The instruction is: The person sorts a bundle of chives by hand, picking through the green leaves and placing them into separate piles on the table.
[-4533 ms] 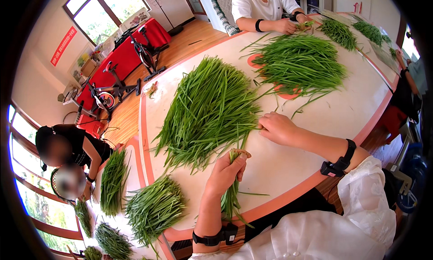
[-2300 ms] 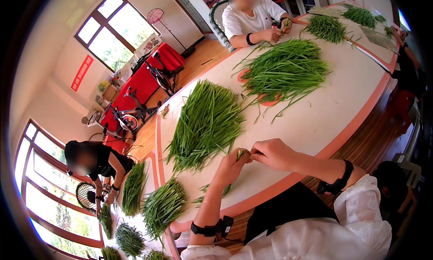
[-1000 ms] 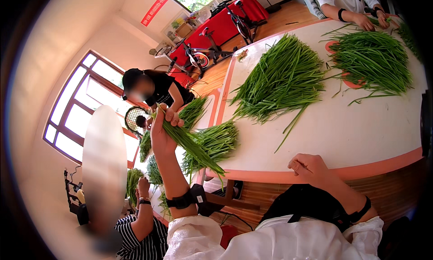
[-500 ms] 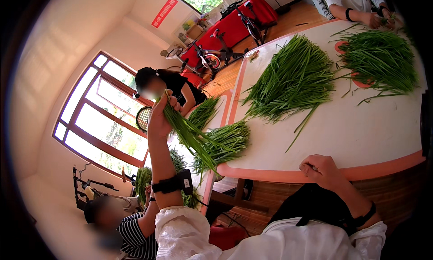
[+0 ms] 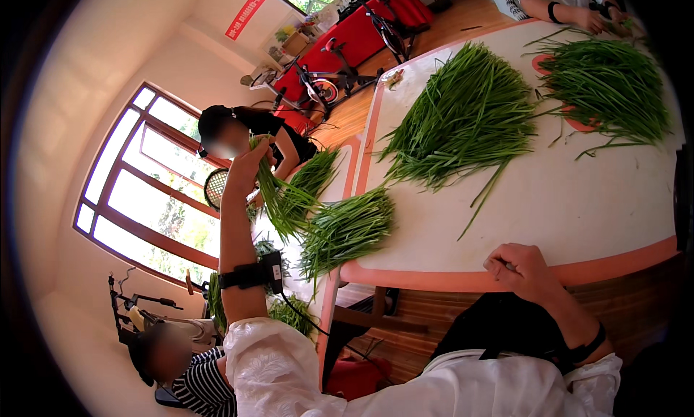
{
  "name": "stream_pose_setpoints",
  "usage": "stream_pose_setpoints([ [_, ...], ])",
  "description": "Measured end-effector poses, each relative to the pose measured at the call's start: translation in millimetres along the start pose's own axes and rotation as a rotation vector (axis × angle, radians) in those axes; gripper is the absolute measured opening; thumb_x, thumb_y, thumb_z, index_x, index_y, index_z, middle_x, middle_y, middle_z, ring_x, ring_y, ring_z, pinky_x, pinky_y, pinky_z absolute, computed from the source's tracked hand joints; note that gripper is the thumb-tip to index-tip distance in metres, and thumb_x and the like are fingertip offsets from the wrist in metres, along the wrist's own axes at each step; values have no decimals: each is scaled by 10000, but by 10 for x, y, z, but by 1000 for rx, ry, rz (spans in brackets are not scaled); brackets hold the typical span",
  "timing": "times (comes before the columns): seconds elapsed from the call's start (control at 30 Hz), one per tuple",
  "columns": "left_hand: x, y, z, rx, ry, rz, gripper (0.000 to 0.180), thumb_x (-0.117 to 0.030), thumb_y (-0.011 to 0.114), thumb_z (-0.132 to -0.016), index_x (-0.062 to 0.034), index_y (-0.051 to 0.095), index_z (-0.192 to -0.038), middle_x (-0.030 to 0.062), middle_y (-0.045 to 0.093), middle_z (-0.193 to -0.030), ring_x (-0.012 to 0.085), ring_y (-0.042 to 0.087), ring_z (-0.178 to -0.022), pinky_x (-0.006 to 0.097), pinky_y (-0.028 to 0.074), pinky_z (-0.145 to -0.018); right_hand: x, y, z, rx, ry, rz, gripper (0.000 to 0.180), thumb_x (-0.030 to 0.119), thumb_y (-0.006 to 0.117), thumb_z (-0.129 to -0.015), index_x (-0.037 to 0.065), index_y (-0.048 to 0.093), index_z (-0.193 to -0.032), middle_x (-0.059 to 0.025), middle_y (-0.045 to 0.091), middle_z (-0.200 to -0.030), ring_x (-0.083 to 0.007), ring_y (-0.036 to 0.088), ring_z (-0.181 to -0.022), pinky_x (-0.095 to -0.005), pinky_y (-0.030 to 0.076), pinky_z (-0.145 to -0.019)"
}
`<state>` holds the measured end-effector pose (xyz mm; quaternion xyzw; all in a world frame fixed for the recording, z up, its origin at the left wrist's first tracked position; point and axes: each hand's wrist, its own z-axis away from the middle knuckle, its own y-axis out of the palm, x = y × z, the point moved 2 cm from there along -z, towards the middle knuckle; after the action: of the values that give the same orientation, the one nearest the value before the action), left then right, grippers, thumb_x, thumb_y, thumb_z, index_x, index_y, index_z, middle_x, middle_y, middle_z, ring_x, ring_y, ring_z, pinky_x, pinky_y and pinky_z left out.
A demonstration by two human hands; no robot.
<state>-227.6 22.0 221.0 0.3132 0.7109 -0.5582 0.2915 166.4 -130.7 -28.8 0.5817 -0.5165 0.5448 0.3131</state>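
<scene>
My left hand (image 5: 247, 165) is raised at the left, arm stretched out, with its fingers closed around a bunch of garlic chives (image 5: 279, 204). The bunch hangs down, its leaf ends reaching a smaller chive pile (image 5: 348, 228) at the table corner. At the table's near edge, my right hand (image 5: 519, 271) is curled shut, and I see nothing in it. A large heap of garlic chives (image 5: 463, 117) lies in the middle of the white table (image 5: 578, 200), with a few loose stalks at its near side.
Another chive heap (image 5: 607, 92) lies at the far right, by a person's hands (image 5: 603, 21). Someone in black (image 5: 289, 139) sits across at the left; a person in stripes (image 5: 206, 381) is at lower left. Exercise bikes (image 5: 325, 88) stand behind.
My left hand has moved left with the chive bunch, which now hangs more steeply. My right hand stays curled by the table edge. The whole view has shifted slightly.
</scene>
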Motion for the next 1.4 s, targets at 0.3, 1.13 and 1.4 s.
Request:
stream_pose_setpoints([
  [0.3, 790, 277, -386, 12, 362, -682, 238, -255, 503, -884, -31, 565, -935, 140, 567, -701, 273, 555, -648, 363, 424, -619, 19, -1, -12, 3, 8, 1, 180, 187, 584, -842, 12, 601, -801, -107, 579, -675, -220, 533, -598, -301, 431, -556],
  [1.13, 1627, 1301, -28, 351, -189, -25, 618, -478, 515, -859, -19, 465, -1269, 128, 566, -1113, 202, 502, -1080, 306, 359, -938, -48, 23, -35, -14, -64, 34, 97, 124, 620, -803, 33, 605, -773, -67, 571, -648, -179, 532, -565, -275, 419, -522],
  [1.4, 1695, 1207, -127, 492, -203, -276, 516, -314, 524, -847, -5, 472, -1257, 118, 551, -1185, 217, 498, -1098, 305, 348, -955, -63, 18, -44, 4, -40, 48, 111, 145, 608, -818, 37, 606, -789, -68, 573, -659, -191, 538, -582, -281, 422, -534],
])
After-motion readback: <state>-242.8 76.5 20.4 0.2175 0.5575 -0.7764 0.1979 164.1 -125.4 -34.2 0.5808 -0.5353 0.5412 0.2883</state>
